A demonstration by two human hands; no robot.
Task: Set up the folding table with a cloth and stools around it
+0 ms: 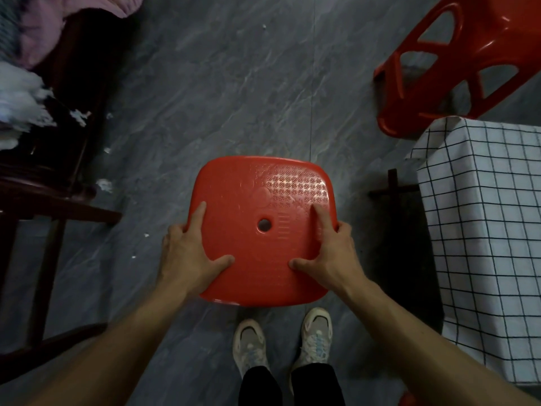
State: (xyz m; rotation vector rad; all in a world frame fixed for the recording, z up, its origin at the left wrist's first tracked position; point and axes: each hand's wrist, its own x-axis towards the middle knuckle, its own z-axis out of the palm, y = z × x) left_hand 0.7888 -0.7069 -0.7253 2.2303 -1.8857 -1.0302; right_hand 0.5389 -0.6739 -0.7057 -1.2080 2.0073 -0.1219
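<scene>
Step in hand: stool placement. My left hand [190, 253] and right hand [325, 253] grasp the red stool [263, 200] by opposite seat edges, just left of the bench [393, 189], already draped in its checked cloth [483, 230]. A second stool [439, 68] sits beyond the bench. Next requirement, in my judgement: set this stool down squarely beside the bench.

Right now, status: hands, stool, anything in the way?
Left hand and right hand grip the red stool by its seat edges. Checked cloth already draped, right. Second red stool beyond it, wooden chair close left.
</scene>
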